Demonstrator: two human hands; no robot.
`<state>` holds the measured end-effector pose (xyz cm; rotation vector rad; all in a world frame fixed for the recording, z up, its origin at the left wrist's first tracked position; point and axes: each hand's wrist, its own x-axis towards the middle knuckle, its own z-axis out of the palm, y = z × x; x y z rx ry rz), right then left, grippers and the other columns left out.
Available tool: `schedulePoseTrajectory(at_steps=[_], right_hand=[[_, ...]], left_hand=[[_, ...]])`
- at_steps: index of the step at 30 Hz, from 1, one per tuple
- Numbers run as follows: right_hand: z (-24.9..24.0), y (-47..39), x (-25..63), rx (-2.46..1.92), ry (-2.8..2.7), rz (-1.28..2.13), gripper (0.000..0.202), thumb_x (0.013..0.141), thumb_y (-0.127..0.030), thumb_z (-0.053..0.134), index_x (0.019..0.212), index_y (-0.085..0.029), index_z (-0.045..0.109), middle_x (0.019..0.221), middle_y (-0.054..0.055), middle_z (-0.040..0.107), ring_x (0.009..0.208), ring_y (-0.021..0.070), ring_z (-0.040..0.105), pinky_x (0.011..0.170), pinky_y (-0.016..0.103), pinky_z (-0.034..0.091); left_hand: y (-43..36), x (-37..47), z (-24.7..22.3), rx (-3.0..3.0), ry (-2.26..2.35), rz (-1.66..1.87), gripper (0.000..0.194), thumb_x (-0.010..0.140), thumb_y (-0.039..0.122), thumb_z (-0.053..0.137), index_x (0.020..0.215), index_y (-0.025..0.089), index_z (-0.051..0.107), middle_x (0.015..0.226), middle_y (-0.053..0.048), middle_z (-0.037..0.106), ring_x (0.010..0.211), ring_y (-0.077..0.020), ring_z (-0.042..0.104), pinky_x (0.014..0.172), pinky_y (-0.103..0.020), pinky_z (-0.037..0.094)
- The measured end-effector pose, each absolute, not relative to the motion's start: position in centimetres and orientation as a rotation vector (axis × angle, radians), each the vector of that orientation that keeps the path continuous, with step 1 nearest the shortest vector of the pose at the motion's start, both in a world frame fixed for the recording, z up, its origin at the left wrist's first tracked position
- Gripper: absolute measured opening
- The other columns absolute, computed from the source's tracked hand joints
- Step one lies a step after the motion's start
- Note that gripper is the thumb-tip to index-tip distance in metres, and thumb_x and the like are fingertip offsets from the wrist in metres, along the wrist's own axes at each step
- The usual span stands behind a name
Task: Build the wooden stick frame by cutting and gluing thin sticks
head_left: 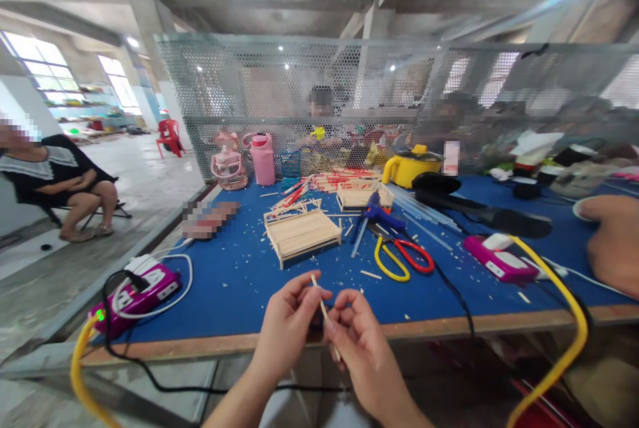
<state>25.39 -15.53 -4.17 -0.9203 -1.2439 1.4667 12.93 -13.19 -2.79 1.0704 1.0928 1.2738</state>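
Near the table's front edge, my left hand (289, 318) and my right hand (362, 348) are both closed on one thin wooden stick (322, 304). The left pinches its upper part, the right its lower part; the stick slants down to the right. Beyond my hands sits a small bed-shaped frame (303, 233) made of wooden sticks. A second stick frame (362, 197) stands behind it, to the right. A blue glue gun (375, 215) lies beside the frames, next to scissors (399, 260) with one yellow and one red handle.
Red-tipped sticks (339, 179) lie piled at the back, near clear glue sticks (424, 207) and a yellow pot (407, 168). Purple power strips (144, 298) with cables flank the work area. A pink bottle (262, 159) stands before a mesh screen (279, 82). Another person's hand (614, 241) is at right.
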Motion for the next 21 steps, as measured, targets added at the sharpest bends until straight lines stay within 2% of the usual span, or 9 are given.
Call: schedulePoseTrajectory(at_steps=[3, 5, 7, 8, 10, 11, 12, 15, 21], right_hand=[[-3.2, -14.9, 26.0, -0.982, -1.369, 1.402, 0.032, 0.085, -0.053, 0.053, 0.093, -0.024, 0.040, 0.068, -0.006, 0.048, 0.049, 0.0085, 0.043, 0.044, 0.020, 0.035], [-2.2, -13.5, 27.7, -1.116, -1.560, 1.245, 0.031, 0.087, -0.054, 0.049, 0.091, -0.023, 0.045, 0.069, -0.003, 0.051, 0.055, 0.0116, 0.049, 0.049, 0.023, 0.040], [-1.1, -11.1, 30.6, -1.369, -1.734, 0.809, 0.032, 0.090, -0.051, 0.043, 0.085, -0.021, 0.050, 0.073, 0.002, 0.056, 0.067, 0.0166, 0.056, 0.060, 0.028, 0.044], [-0.6, -9.6, 32.2, -1.521, -1.782, 0.530, 0.030, 0.091, -0.047, 0.042, 0.087, -0.019, 0.052, 0.081, 0.006, 0.060, 0.075, 0.0195, 0.059, 0.068, 0.031, 0.045], [0.2, -6.6, 35.2, -1.859, -1.895, 0.060, 0.026, 0.089, -0.038, 0.046, 0.097, -0.014, 0.054, 0.102, 0.016, 0.062, 0.098, 0.0279, 0.058, 0.082, 0.036, 0.043], [0.5, -5.3, 36.4, -2.025, -2.016, -0.026, 0.029, 0.087, -0.037, 0.048, 0.102, -0.012, 0.054, 0.105, 0.020, 0.062, 0.101, 0.0308, 0.058, 0.081, 0.037, 0.043], [0.8, -4.1, 37.3, -2.069, -2.077, -0.011, 0.030, 0.083, -0.036, 0.053, 0.100, -0.011, 0.056, 0.102, 0.021, 0.063, 0.097, 0.0326, 0.060, 0.078, 0.038, 0.043], [1.3, -2.0, 38.3, -2.096, -2.195, 0.072, 0.030, 0.077, -0.034, 0.060, 0.100, -0.015, 0.059, 0.096, 0.016, 0.068, 0.089, 0.0305, 0.063, 0.070, 0.034, 0.044], [2.2, -3.9, 39.2, -2.175, -2.167, 0.180, 0.060, 0.068, -0.035, 0.064, 0.123, -0.014, 0.052, 0.083, 0.010, 0.069, 0.067, 0.0254, 0.064, 0.054, 0.031, 0.043]], left_hand=[[-13.0, 12.4, -2.0, 1.081, 0.988, 1.146, 0.038, 0.076, 0.050, 0.066, 0.081, 0.012, 0.066, 0.071, -0.004, 0.069, 0.058, -0.0101, 0.059, 0.055, -0.019, 0.048], [-12.8, 12.1, -1.9, 1.005, 0.990, 1.199, 0.039, 0.075, 0.052, 0.066, 0.075, 0.014, 0.061, 0.067, -0.002, 0.068, 0.059, -0.0094, 0.060, 0.056, -0.018, 0.049], [-12.6, 11.9, -2.0, 0.916, 1.020, 1.220, 0.042, 0.072, 0.056, 0.067, 0.077, 0.015, 0.057, 0.061, 0.000, 0.067, 0.053, -0.0085, 0.059, 0.050, -0.017, 0.047], [-12.5, 11.8, -2.0, 0.901, 1.029, 1.203, 0.044, 0.071, 0.058, 0.067, 0.078, 0.016, 0.056, 0.058, 0.001, 0.065, 0.048, -0.0080, 0.057, 0.046, -0.016, 0.044], [-12.4, 11.8, -2.2, 0.923, 1.023, 1.160, 0.047, 0.068, 0.059, 0.068, 0.081, 0.016, 0.056, 0.055, 0.002, 0.064, 0.043, -0.0074, 0.054, 0.039, -0.015, 0.040], [-12.4, 11.7, -2.2, 0.940, 1.017, 1.149, 0.048, 0.068, 0.059, 0.069, 0.083, 0.015, 0.057, 0.054, 0.002, 0.063, 0.042, -0.0069, 0.053, 0.038, -0.014, 0.038], [-12.4, 11.7, -2.3, 0.954, 1.015, 1.145, 0.048, 0.068, 0.059, 0.068, 0.085, 0.015, 0.058, 0.054, 0.002, 0.063, 0.040, -0.0064, 0.052, 0.036, -0.014, 0.037], [-12.5, 11.7, -2.3, 0.976, 1.016, 1.143, 0.048, 0.069, 0.058, 0.068, 0.086, 0.014, 0.059, 0.053, 0.002, 0.062, 0.039, -0.0055, 0.050, 0.035, -0.013, 0.035], [-12.8, 11.2, -2.2, 0.993, 0.987, 1.174, 0.048, 0.066, 0.056, 0.072, 0.084, 0.013, 0.062, 0.051, 0.003, 0.061, 0.037, -0.0038, 0.048, 0.037, -0.012, 0.033]])
